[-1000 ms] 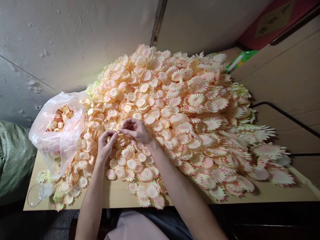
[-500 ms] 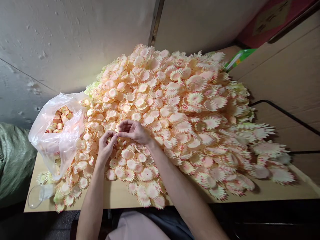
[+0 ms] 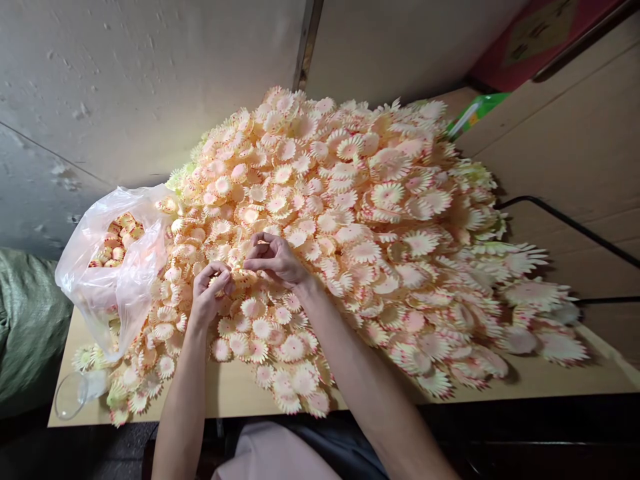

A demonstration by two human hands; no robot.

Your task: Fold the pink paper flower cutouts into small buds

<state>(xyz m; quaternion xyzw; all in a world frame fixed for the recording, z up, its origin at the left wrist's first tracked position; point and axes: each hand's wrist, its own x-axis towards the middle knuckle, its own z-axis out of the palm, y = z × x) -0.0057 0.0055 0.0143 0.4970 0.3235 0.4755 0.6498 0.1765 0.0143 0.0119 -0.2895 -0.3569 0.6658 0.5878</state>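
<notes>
Both hands are over the front left part of a large heap of flower-shaped petal pieces (image 3: 345, 200), cream and pale pink with red-tipped fringed edges. My left hand (image 3: 211, 292) has its fingers curled in, thumb against them; whatever it grips is hidden or too small to name. A short gap to the right, my right hand (image 3: 276, 261) pinches thumb and forefinger together, the other fingers bent. What lies in that pinch cannot be made out either. Petal pieces lie under and around both hands.
On the left stands an open clear plastic bag (image 3: 135, 280) with rolled petal bundles (image 3: 123, 235). A clear cup (image 3: 73, 395) lies near the left corner of the wooden table (image 3: 230, 393). A green sack (image 3: 30, 327) is beyond the left edge; cardboard (image 3: 560, 147) stands right.
My hands have drawn apart: the fingertips met before, and now a gap shows. The right hand moved slightly up and right, the left slightly left. The view shifted a little.
</notes>
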